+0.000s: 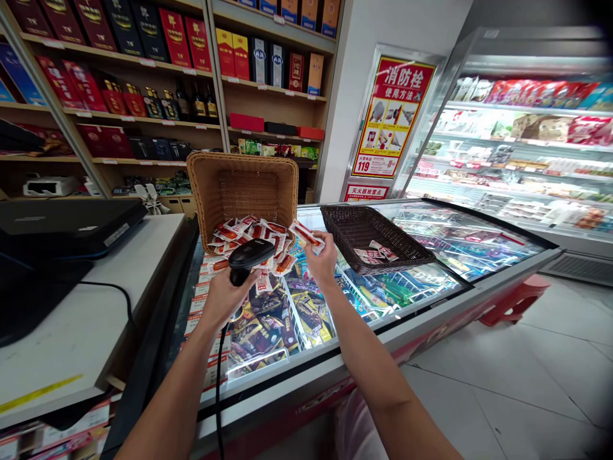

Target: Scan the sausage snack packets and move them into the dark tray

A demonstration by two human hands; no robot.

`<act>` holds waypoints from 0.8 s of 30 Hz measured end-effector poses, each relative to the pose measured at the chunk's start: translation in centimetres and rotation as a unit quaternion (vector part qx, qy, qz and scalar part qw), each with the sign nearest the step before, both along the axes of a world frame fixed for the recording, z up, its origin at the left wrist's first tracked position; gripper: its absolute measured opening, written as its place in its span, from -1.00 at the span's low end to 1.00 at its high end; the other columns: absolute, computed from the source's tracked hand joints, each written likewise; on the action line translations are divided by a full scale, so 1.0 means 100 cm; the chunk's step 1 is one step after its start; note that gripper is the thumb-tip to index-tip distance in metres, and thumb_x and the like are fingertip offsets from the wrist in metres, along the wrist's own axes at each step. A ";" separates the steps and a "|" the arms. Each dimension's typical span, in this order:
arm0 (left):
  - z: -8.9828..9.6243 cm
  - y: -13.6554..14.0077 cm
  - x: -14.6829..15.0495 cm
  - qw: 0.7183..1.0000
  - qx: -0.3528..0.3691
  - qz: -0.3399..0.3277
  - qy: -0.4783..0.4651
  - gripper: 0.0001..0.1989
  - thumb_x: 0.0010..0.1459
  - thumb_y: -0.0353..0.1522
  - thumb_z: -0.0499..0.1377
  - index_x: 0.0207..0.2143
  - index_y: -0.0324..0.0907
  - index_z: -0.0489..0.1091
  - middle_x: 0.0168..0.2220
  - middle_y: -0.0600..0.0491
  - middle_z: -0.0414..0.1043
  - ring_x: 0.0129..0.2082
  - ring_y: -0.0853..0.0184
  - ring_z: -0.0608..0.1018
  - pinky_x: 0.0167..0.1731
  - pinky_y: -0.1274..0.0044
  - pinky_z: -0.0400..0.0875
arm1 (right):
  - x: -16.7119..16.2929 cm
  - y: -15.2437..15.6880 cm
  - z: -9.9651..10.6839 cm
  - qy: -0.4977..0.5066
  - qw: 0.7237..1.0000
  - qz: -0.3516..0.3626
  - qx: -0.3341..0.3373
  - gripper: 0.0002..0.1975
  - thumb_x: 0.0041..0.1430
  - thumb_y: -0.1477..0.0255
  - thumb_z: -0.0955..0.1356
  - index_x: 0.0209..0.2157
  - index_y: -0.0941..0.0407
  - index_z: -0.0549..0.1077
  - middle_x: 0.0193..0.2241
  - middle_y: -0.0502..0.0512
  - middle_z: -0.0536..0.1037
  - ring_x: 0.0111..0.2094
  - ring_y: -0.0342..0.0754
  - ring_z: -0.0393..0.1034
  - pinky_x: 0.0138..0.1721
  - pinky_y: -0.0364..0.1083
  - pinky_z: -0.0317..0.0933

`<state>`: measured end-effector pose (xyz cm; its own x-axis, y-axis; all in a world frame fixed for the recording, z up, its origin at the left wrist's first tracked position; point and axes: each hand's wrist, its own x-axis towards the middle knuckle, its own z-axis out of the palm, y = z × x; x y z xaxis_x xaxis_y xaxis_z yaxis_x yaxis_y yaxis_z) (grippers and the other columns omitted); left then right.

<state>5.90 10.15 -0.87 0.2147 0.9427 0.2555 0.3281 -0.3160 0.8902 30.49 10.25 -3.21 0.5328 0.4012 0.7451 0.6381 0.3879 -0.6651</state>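
Note:
My left hand (228, 292) is wrapped round the handle of a black barcode scanner (251, 253), its cable hanging down toward me. In my right hand (322, 260) is a small packaged sausage (307, 234) with a red and white wrapper, pinched between the fingers. Behind the scanner, a tan wicker basket (242, 167) lies tipped on its side, with many more packaged sausages (230, 232) spilling from its mouth onto the freezer glass. To the right of my right hand, a dark brown wicker basket (401, 241) contains several similar packets (379, 252).
The baskets rest on a glass-topped chest freezer (306, 319) full of ice cream packs. At left, a white counter (96, 281) carries a black device (86, 223). Shelves of boxed bottles (191, 102) stand behind. A red stool (517, 300) is beyond the freezer's right side.

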 end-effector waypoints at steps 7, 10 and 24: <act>0.021 0.008 -0.014 0.943 -0.075 0.131 -0.296 -0.52 -0.20 -0.10 0.48 -0.42 -0.19 0.36 -0.62 0.16 0.34 -0.70 0.43 0.33 -0.70 0.55 0.21 | 0.068 -0.025 0.013 0.021 0.927 -0.351 -0.130 -0.70 0.31 0.46 0.24 0.01 0.13 0.47 -0.01 0.33 0.56 -0.11 0.15 0.50 -0.13 0.05 0.23; 0.029 0.014 -0.025 0.894 -0.087 0.213 -0.384 -0.56 -0.15 -0.15 0.47 -0.38 -0.20 0.36 -0.62 0.20 0.31 -0.69 0.45 0.33 -0.69 0.57 0.21 | 0.091 -0.036 0.011 0.057 0.886 -0.412 -0.206 -0.72 0.31 0.51 0.24 -0.03 0.15 0.50 -0.06 0.40 0.57 -0.14 0.19 0.49 -0.14 0.10 0.20; 0.032 0.017 -0.029 0.843 -0.099 0.278 -0.450 -0.65 0.01 -0.20 0.39 -0.37 -0.18 0.32 -0.61 0.25 0.28 -0.66 0.47 0.33 -0.64 0.56 0.25 | -0.013 0.013 -0.026 -0.175 0.937 -0.032 -0.300 -0.56 0.26 0.18 0.39 0.06 0.15 0.41 0.04 0.36 0.52 0.12 0.24 0.34 0.16 0.17 0.16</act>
